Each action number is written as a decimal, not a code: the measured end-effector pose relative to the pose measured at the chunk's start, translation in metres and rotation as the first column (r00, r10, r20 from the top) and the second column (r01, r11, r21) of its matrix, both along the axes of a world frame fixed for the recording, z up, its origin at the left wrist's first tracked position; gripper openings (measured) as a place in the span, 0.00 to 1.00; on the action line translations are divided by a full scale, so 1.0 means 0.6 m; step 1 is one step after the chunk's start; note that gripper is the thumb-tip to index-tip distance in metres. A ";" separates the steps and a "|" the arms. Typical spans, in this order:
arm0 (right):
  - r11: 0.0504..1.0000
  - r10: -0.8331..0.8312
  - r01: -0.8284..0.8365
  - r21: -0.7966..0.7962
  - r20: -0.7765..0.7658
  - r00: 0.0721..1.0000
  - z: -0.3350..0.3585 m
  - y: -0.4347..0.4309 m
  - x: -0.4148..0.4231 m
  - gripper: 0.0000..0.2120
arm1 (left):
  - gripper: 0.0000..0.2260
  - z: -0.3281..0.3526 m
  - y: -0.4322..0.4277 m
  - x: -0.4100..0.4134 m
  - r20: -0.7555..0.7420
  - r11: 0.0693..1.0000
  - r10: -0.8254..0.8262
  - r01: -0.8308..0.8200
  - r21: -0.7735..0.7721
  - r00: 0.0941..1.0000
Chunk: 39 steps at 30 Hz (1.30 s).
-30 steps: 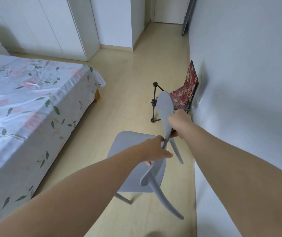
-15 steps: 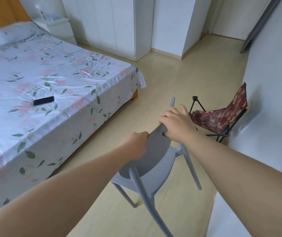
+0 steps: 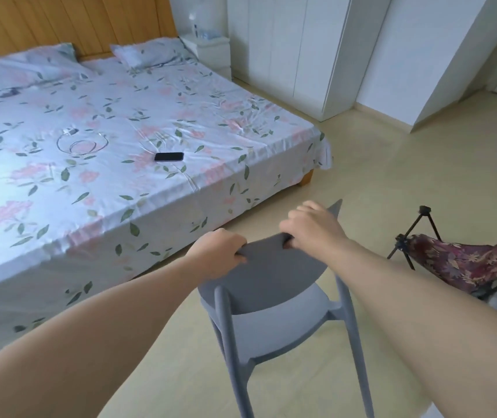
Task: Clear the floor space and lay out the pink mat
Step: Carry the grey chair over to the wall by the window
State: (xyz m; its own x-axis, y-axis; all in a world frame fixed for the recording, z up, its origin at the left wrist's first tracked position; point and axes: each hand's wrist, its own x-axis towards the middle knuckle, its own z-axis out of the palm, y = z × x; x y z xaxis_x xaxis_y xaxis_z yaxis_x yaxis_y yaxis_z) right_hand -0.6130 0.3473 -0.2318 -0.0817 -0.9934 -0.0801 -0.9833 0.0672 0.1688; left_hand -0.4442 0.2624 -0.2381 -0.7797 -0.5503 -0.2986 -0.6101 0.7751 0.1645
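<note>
grey chair (image 3: 274, 315) in the middle foreground, on the open strip of floor (image 3: 407, 176) between the bed (image 3: 211, 122) and a floral folding stool (image 3: 464, 260). seen from behind, backrest toward the camera. left hand (image 3: 215, 251) curled over the left end of the backrest's top edge, right hand (image 3: 310, 230) curled over the right end. hands apart, both clamped on the chair.

handling, my read: moulded plastic, one piece, stiff, likely light enough to carry by the backrest. smooth surface, could slip in a loose grip. the top rail is the sensible hold. legs splay outward and may catch the bed edge or the stool if swung.

around it: black tripod (image 3: 404, 239) just beside the stool. phone (image 3: 169, 156) and coiled white cable (image 3: 81, 143) on the bed, well apart from the chair. white wardrobe (image 3: 286, 49) beyond.

not seen: pink mat nowhere in view. chair's feet cut off at the bottom edge, so cannot tell whether it is lifted or standing. front legs hidden under the seat. stool cut off at the right edge.
</note>
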 end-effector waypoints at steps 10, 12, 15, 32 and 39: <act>0.950 0.273 -0.298 0.088 0.224 0.936 0.035 -0.124 0.270 0.22 | 0.10 0.045 -0.064 0.312 0.017 0.971 0.216 -0.213 -0.104 0.976; 0.939 0.298 -0.332 0.094 0.262 0.918 0.039 -0.146 0.331 0.22 | 0.12 0.051 -0.068 0.378 0.013 0.959 0.260 -0.256 -0.122 0.966; 0.907 0.357 -0.406 0.116 0.302 0.884 0.047 -0.188 0.453 0.22 | 0.19 0.055 -0.070 0.509 -0.003 0.922 0.361 -0.357 -0.153 0.933; 0.641 0.712 -0.767 0.030 0.349 0.609 0.034 -0.353 1.023 0.18 | 0.11 0.058 -0.079 1.055 -0.072 0.571 0.784 -0.763 -0.302 0.616; 0.508 0.802 -0.861 -0.025 0.377 0.463 0.026 -0.470 1.204 0.18 | 0.08 0.063 -0.141 1.207 -0.033 0.455 0.867 -0.816 -0.358 0.497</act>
State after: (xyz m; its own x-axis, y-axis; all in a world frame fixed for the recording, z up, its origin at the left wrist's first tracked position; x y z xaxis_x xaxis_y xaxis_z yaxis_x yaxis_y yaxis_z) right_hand 0.1093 0.0653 -0.2162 0.8343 -0.5455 -0.0802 -0.5488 -0.8076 -0.2160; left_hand 0.2797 0.1778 -0.2003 0.1494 -0.9872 -0.0565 -0.9843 -0.1430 -0.1038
